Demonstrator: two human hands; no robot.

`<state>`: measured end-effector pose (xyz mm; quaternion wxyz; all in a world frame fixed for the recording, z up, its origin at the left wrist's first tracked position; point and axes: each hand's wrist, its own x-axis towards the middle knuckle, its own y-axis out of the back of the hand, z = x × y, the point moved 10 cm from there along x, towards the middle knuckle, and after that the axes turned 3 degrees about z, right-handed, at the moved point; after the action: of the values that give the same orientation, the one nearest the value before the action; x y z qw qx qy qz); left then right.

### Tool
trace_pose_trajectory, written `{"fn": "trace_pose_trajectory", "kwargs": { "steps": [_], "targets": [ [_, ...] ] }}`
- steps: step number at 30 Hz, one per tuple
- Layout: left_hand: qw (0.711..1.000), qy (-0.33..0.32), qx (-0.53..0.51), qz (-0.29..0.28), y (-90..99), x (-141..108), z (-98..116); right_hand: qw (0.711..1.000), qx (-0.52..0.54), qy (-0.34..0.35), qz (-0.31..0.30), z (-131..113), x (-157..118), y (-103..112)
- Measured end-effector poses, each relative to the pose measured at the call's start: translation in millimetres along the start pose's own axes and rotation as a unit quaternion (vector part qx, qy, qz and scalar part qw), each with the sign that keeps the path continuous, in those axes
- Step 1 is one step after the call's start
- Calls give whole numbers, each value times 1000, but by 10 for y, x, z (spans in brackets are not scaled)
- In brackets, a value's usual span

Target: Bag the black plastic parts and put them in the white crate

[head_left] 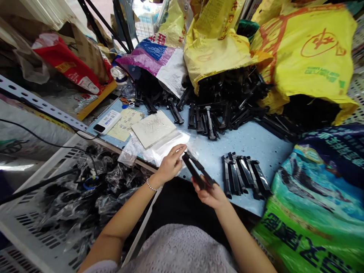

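Note:
My right hand (209,192) is closed around the lower ends of long black plastic parts (196,168), apparently two, which point up and to the left. At their upper end is my left hand (170,165), its fingers drawn together by a small whitish spot; what they pinch is too small to make out. Clear plastic bags (163,149) lie flat just beyond the left fingers. To the right of my right hand, several similar black parts (244,176) form a row on the blue tabletop (210,151). A loose pile of black parts (209,119) lies farther back.
Yellow sacks (218,53) spill black parts along the back. A green and blue sack (309,212) borders the right side. At left are a whitish square board (153,129), a handwritten note (123,123), a white device (107,122) and a white crate (31,242) holding bagged black pieces.

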<state>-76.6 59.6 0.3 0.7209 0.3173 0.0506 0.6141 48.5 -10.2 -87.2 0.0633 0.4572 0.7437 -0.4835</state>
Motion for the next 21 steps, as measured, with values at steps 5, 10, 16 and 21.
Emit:
{"fn": "trace_pose_trajectory", "kwargs": {
  "steps": [5, 10, 16, 21],
  "targets": [
    [985, -120, -11, -126, -348, -349, 458, 979, -116, 116, 119, -262, 189, 145],
    [999, -34, 16, -10, -38, -472, 150, 988, -60, 118, 75, -193, 102, -73],
    [988, 2, 155, 30, 34, -499, -8, 995, 22, 100, 2, -112, 142, -208],
    [983, -117, 68, -126, -343, -548, 407, 886, -347, 220, 215, -456, 13, -9]
  ]
}}
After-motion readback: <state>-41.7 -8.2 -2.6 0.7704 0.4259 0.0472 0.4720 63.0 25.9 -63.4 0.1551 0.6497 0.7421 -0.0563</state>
